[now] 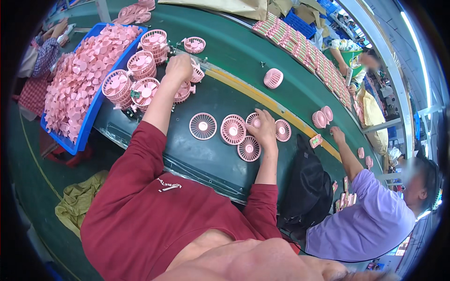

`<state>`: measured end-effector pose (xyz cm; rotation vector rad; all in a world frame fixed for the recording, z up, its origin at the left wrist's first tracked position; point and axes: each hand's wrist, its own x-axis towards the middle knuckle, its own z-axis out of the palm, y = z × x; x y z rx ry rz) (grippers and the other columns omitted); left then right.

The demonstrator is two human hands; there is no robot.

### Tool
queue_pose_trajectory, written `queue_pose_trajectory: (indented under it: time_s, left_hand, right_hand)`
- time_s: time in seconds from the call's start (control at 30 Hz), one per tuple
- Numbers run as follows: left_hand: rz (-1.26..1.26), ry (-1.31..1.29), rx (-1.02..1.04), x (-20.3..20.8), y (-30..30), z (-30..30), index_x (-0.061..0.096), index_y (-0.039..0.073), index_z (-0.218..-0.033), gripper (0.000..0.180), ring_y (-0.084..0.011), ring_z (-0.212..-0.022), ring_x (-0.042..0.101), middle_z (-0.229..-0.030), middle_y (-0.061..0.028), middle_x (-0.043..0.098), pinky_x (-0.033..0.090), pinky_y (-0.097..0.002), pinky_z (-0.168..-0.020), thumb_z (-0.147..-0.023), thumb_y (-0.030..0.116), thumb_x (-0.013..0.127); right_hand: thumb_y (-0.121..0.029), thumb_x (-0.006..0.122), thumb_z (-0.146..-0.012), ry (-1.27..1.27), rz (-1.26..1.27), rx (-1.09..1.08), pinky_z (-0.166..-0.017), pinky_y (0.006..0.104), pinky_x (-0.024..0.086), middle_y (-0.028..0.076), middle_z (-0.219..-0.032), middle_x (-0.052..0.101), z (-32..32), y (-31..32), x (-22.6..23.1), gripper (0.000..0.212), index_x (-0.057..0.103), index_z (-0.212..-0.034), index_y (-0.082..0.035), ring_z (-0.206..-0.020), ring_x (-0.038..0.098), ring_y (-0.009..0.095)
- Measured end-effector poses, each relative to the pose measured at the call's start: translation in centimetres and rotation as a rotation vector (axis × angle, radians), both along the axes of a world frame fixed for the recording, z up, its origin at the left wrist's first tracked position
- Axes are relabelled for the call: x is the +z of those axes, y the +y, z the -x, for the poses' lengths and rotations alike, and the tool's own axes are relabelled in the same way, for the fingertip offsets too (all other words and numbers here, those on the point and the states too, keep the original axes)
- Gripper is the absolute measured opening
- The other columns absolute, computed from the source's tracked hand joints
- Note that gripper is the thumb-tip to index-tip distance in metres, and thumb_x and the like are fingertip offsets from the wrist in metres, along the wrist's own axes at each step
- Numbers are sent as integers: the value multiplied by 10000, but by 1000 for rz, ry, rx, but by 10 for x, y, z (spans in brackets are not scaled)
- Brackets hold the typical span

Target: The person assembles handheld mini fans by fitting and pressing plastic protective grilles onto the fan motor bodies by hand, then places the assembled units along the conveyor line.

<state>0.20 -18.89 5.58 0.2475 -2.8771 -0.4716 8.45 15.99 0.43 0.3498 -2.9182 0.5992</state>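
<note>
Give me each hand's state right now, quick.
Left hand: curled beside a pink fan housing; hold can't be told.
Right hand: at a pink round grille; open or gripping, can't tell.

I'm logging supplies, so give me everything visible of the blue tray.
The blue tray looks like rigid plastic, long and roughly rectangular, its sides curved by the fisheye. It sits at the left, its long side running away from the viewer. Pink blades are heaped in it, hiding its floor and most of its left wall. Its near end seems to jut past the edge of the table. Stacked pink fans stand close along its right wall; whether they touch it is unclear.
</note>
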Motion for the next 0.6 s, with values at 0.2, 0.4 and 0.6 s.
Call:
queue_pose_trajectory:
  time_s: [0.2,0.4,0.6]
  left_hand:
    - [-31,-91,58,-14,-25,13,696,-5,-989,229,-363,-1024,656,-1057,-248,672,538,-436,-861,-797,56,586]
    - [19,-207,110,3,-12,12,687,1,-1054,273,-355,-1043,654,-1090,-228,671,535,-445,-870,-802,62,602]
    - [-83,-13,84,3,-9,-1,608,-2,-1073,236,-368,-995,662,-1029,-239,676,532,-461,-837,-868,99,550]
  right_hand:
    - [-302,849,-620,-44,-18,-19,-1046,459,391,215,-1338,517,0,10,4,766,560,-1300,-97,-1216,484,393]
    - [-270,855,-606,-9,124,-81,-966,453,432,187,-1169,613,2,18,3,701,607,-1235,-87,-1116,549,362]
    - [-200,838,-639,191,183,-108,-930,410,457,136,-1083,665,5,21,2,530,672,-1123,-62,-1030,597,307]
